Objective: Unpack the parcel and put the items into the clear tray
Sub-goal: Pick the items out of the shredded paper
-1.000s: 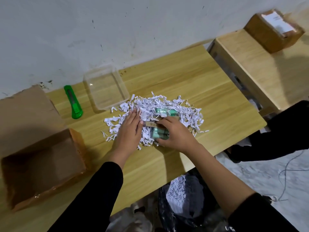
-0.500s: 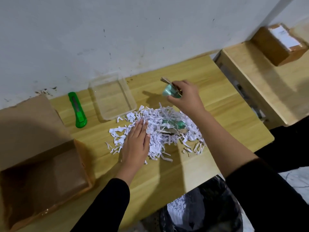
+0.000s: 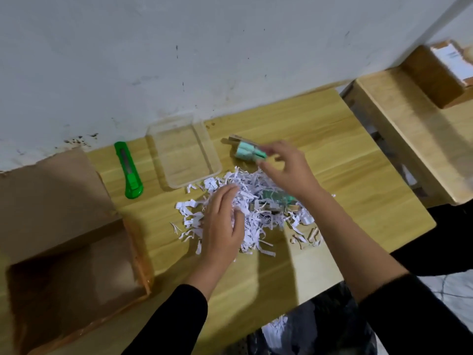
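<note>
The clear tray (image 3: pixel 183 152) stands empty at the back of the wooden table (image 3: pixel 345 175). Just to its right, low over the table, is a green packet (image 3: pixel 247 149) with a brown end. My right hand (image 3: pixel 286 167) pinches its right tip with loosely spread fingertips. A pile of white shredded paper (image 3: pixel 253 221) lies in front of the tray, with a second green packet (image 3: pixel 276 201) half buried in it. My left hand (image 3: pixel 222 221) rests palm down on the left side of the shreds and holds nothing. The opened cardboard box (image 3: pixel 76 278) sits at the left.
A green utility knife (image 3: pixel 128 170) lies left of the tray. A black bin bag (image 3: pixel 320 326) with shreds in it hangs below the table's front edge. A second table (image 3: pixel 409 139) at the right carries a sealed parcel (image 3: pixel 435 75). A wall runs behind.
My right hand lifted a green packet out of the shreds, carried it up and back, then lowered it to the table beside the tray. My left hand stayed on the pile.
</note>
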`<state>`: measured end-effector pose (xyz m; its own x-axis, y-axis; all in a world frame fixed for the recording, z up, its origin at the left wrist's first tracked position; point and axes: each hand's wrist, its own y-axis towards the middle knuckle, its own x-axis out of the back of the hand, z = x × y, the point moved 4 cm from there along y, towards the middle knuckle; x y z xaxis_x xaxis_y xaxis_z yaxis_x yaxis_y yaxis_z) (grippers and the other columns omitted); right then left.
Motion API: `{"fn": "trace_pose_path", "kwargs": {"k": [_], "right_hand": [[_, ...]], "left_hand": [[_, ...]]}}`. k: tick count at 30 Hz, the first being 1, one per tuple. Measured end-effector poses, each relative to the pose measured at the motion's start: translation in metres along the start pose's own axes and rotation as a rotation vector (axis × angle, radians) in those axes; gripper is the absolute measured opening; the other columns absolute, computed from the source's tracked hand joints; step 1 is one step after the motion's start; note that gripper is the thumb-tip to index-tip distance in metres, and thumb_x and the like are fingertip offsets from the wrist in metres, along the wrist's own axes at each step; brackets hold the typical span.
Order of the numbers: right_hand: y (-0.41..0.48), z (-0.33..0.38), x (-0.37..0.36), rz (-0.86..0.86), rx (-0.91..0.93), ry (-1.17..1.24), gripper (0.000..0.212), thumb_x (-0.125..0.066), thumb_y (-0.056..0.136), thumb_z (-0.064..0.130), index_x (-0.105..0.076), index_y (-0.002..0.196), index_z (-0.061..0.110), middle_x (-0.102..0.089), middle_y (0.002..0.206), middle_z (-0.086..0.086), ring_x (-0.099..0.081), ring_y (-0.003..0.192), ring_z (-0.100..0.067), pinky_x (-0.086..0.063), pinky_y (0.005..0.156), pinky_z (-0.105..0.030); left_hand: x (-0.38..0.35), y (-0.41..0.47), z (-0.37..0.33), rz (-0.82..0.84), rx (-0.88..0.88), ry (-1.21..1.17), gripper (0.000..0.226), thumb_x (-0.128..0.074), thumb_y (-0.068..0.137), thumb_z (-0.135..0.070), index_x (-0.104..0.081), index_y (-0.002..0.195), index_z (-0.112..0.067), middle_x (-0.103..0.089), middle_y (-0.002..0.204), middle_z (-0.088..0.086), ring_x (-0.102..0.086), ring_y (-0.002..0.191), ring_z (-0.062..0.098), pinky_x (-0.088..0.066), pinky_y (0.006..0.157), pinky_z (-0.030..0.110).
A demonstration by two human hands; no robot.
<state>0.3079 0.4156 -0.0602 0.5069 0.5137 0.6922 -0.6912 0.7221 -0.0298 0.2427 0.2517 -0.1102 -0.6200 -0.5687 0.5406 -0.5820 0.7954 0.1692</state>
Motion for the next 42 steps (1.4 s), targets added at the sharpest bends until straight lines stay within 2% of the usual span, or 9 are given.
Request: {"fn": "trace_pose_path", "kwargs": {"k": [3,6,9,16,21,25,31,37,42], "right_hand": [[-0.041,-0.026,-0.005,0.186,0.035,-0.004,0.033,-0.06,0.088,0.023,-0.061,0.12,0.015,-0.059,0.115,0.0,-0.055,0.102,-0.008,-0.044,0.088,-0.009],[-0.061,-0.059,0.004,0.127,-0.036,0.0,0.025,-0.06,0.089,0.02,-0.066,0.112,0.013,-0.064,0.107,0.0,-0.061,0.097,-0.013,-0.051,0.09,-0.029],[-0.075,-0.085,0.028,0.0,-0.149,-0.053,0.019,-0.064,0.085,0.012,-0.072,0.102,0.01,-0.071,0.101,-0.009,-0.065,0.089,-0.025,-0.052,0.084,-0.039],[-0.09,-0.074,0.05,-0.225,-0.103,-0.129,0.016,-0.065,0.082,0.005,-0.071,0.097,0.005,-0.068,0.096,-0.013,-0.06,0.086,-0.02,-0.044,0.079,-0.024],[-0.078,-0.028,0.007,0.026,0.135,-0.202,0.027,-0.066,0.081,0.016,-0.065,0.107,0.008,-0.062,0.104,-0.01,-0.057,0.096,-0.024,-0.046,0.084,-0.032],[-0.067,-0.03,-0.01,0.11,0.067,-0.253,0.051,-0.07,0.077,0.023,-0.055,0.122,0.009,-0.051,0.119,-0.01,-0.051,0.107,-0.025,-0.047,0.09,-0.037],[-0.051,-0.034,-0.011,0.123,0.022,-0.212,0.053,-0.076,0.074,0.026,-0.057,0.12,0.009,-0.055,0.117,-0.011,-0.053,0.104,-0.028,-0.048,0.089,-0.039],[-0.061,-0.023,0.012,0.021,-0.011,-0.103,0.05,-0.073,0.076,0.018,-0.057,0.122,0.009,-0.057,0.118,-0.007,-0.053,0.101,-0.018,-0.05,0.092,-0.03],[-0.048,-0.013,0.051,-0.192,-0.082,0.057,0.05,-0.071,0.076,0.017,-0.056,0.123,0.011,-0.056,0.121,-0.002,-0.053,0.103,-0.015,-0.049,0.094,-0.029]], "left_hand": [[-0.02,0.001,-0.014,0.27,-0.161,0.201,0.051,-0.028,0.095,-0.036,-0.03,0.144,-0.023,-0.03,0.151,-0.004,-0.019,0.141,0.006,-0.017,0.116,0.027],[-0.029,0.001,-0.003,0.381,-0.137,0.373,0.053,-0.016,0.095,-0.046,-0.01,0.146,-0.032,-0.008,0.156,-0.012,-0.001,0.144,0.005,-0.01,0.119,0.031],[-0.018,0.001,0.013,0.334,-0.001,0.359,0.049,-0.022,0.098,-0.043,-0.019,0.145,-0.03,-0.009,0.155,-0.013,-0.005,0.144,0.009,-0.015,0.117,0.036],[-0.005,0.003,0.012,0.072,0.15,0.135,0.038,-0.045,0.095,-0.015,-0.05,0.133,-0.012,-0.046,0.142,0.002,-0.039,0.133,0.018,-0.032,0.111,0.032],[-0.013,0.0,0.011,0.144,0.1,0.309,0.042,-0.041,0.097,-0.022,-0.04,0.14,-0.017,-0.034,0.15,0.001,-0.026,0.141,0.018,-0.025,0.115,0.039],[-0.014,-0.007,0.02,0.253,0.088,0.426,0.048,-0.028,0.099,-0.033,-0.028,0.145,-0.02,-0.023,0.155,0.0,-0.017,0.144,0.016,-0.017,0.116,0.037],[-0.012,-0.009,0.022,0.278,0.068,0.46,0.062,-0.01,0.091,-0.047,-0.021,0.147,-0.023,-0.019,0.156,-0.002,-0.017,0.144,0.015,-0.016,0.116,0.035],[-0.011,-0.009,0.022,0.301,0.106,0.458,0.048,-0.026,0.099,-0.035,-0.034,0.142,-0.016,-0.021,0.156,0.001,-0.017,0.144,0.017,-0.015,0.116,0.034],[-0.013,-0.008,0.022,0.284,0.096,0.467,0.067,-0.008,0.089,-0.048,-0.039,0.139,-0.016,-0.021,0.155,-0.003,-0.018,0.143,0.016,-0.018,0.115,0.034]]}}
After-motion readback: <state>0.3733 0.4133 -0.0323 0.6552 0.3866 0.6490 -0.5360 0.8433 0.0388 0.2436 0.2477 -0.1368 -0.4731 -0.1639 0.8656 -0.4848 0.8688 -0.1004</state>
